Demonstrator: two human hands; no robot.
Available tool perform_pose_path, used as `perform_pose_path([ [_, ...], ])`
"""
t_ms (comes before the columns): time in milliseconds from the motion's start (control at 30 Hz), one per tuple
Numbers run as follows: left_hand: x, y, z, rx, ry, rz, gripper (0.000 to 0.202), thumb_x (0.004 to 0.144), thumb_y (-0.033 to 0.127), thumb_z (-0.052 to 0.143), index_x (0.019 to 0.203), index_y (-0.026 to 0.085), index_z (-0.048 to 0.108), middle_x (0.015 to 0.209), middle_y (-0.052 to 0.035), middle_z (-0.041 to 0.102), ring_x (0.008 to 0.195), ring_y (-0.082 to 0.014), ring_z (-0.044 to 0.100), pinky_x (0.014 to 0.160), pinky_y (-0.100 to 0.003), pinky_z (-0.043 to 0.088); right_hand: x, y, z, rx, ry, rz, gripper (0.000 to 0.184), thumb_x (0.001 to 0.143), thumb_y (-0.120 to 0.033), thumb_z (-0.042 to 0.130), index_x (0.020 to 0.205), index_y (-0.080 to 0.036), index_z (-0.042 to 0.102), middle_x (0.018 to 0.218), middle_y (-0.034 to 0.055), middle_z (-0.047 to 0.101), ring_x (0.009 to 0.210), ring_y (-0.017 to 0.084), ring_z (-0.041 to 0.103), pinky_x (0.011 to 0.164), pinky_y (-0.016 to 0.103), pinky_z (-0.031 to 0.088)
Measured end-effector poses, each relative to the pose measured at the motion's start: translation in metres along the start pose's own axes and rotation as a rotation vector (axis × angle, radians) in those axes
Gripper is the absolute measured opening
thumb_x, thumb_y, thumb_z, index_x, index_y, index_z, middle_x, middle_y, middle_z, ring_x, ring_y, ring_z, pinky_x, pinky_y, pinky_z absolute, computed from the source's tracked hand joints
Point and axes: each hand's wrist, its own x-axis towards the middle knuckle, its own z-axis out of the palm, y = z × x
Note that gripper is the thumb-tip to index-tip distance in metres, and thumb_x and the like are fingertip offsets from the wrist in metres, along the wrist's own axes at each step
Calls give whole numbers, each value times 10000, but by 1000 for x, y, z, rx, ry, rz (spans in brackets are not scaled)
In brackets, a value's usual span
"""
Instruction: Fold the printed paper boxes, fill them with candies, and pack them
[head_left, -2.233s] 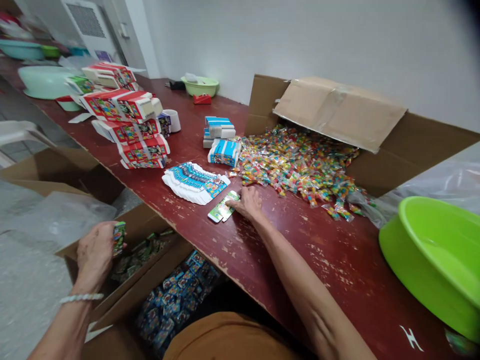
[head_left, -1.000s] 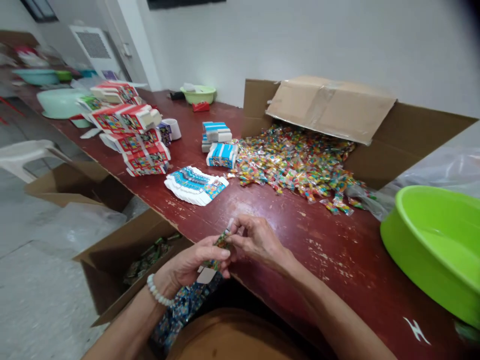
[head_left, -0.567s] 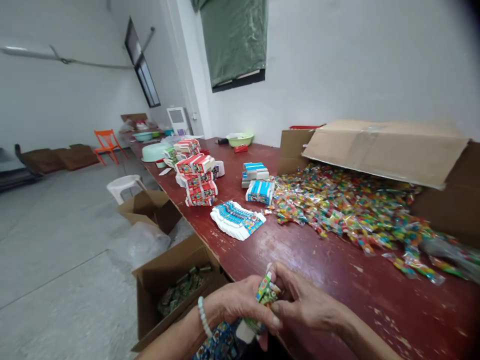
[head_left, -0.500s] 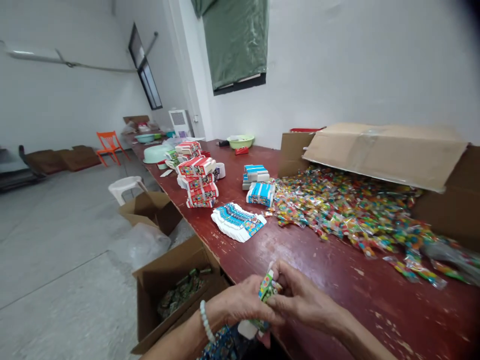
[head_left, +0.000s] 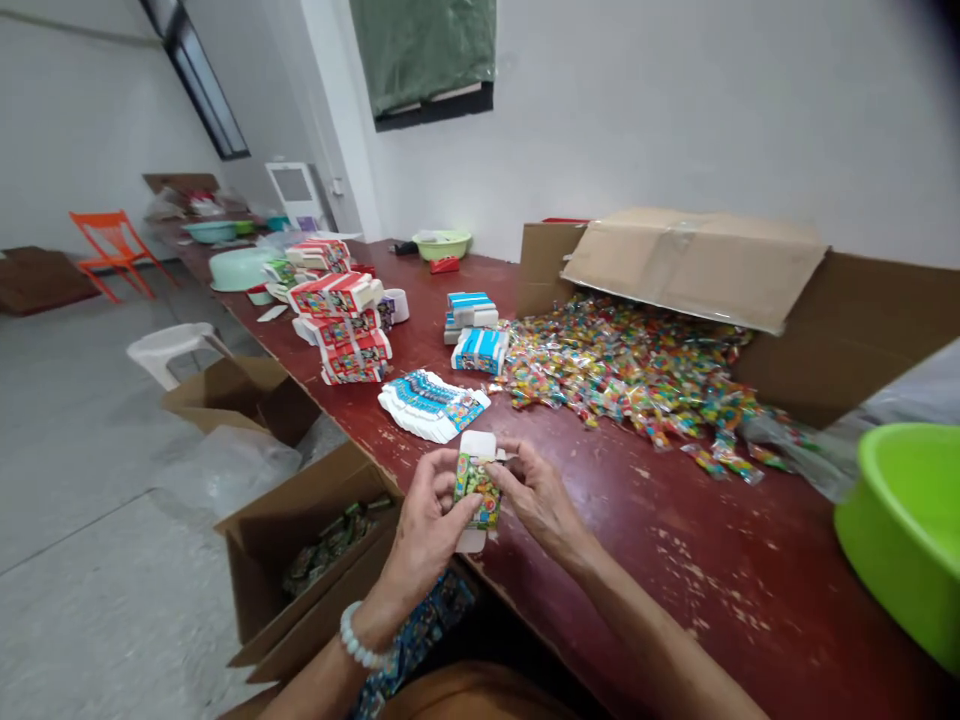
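Between my two hands is a small green printed carton (head_left: pixel 480 490), with white flaps standing out at its top and bottom. My left hand (head_left: pixel 427 515) grips its left side, thumb across the front. On the other side my right hand (head_left: pixel 536 500) pinches the upper right edge near the top flap. Just beyond them, a fanned stack of flat blue cartons (head_left: pixel 427 405) lies on the red table (head_left: pixel 600 520). A heap of wrapped candies (head_left: pixel 622 370) spreads over the table to the right, spilling from a cardboard box (head_left: pixel 697 265) on its side.
Bundled red cartons (head_left: pixel 349 325) and blue cartons (head_left: pixel 480 350) stand farther back. A green basin (head_left: pixel 907 530) sits at the right edge. Below the table's left edge, an open cardboard box (head_left: pixel 300 545) holds green packs. A white stool (head_left: pixel 176 350) stands on the floor.
My hands have raised the carton and turned its front towards me, flaps now visible at both ends. The view has swung right, bringing the green basin into sight.
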Motion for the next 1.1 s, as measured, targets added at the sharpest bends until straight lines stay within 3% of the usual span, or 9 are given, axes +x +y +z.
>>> perform_pose_path([
  [100,-6,-2,7,-123,68,2,741,772,284,774,1369,275,336,1013,-33,715,756,-175,703,693,-285,570,-5,4,8,196,76,38,535,785,-393,693,1235,-211,469,787,-9,672,700,172,619,662,289,487],
  [233,-4,-4,8,-197,60,-23,616,738,275,806,1260,235,481,1126,-63,700,852,-177,703,746,-267,566,-9,10,16,323,52,-34,339,794,-401,699,1062,-213,610,897,28,689,806,179,635,731,292,497],
  [467,-1,-2,1,-211,-66,-215,417,742,343,802,1023,200,529,860,-14,690,675,-144,650,608,-251,534,-2,7,-8,212,-70,98,373,730,-506,764,698,-154,644,663,-17,600,616,112,512,624,261,408],
  [533,0,-4,1,-207,-78,-211,380,764,370,785,990,201,531,824,-5,684,662,-131,635,608,-236,518,1,4,-13,298,-131,178,410,654,-513,820,680,-148,635,656,-13,613,601,107,525,624,261,425],
  [667,3,-9,0,-124,-87,-136,292,815,380,746,931,193,554,800,14,674,664,-102,614,633,-201,494,3,1,-12,344,-53,199,457,534,-401,903,848,-172,662,674,-27,648,590,109,563,577,237,440],
  [767,4,-9,-1,-161,-24,-96,394,761,346,806,1007,221,525,870,18,696,707,-118,644,656,-214,515,2,1,-7,283,-60,105,373,591,-388,874,828,-176,679,702,-10,674,610,114,582,593,240,459],
  [867,1,-6,0,-295,-83,-253,523,752,432,805,1126,230,500,897,-14,716,698,-161,679,646,-274,553,-3,2,-4,219,-47,16,289,710,-438,799,751,-186,665,666,-8,664,588,123,592,575,248,468],
  [967,-2,-7,1,-377,-212,-453,514,821,620,653,1026,156,579,797,-69,713,621,-191,682,603,-306,559,-8,2,-3,99,-121,6,285,797,-484,719,826,-206,664,621,-27,634,481,123,572,458,239,427],
  [1100,1,-11,2,-363,-173,-523,551,860,685,534,876,141,618,657,-62,678,479,-150,615,475,-245,497,-5,1,-4,12,-161,19,250,821,-438,683,773,-195,650,725,4,685,555,128,610,495,236,457],
])
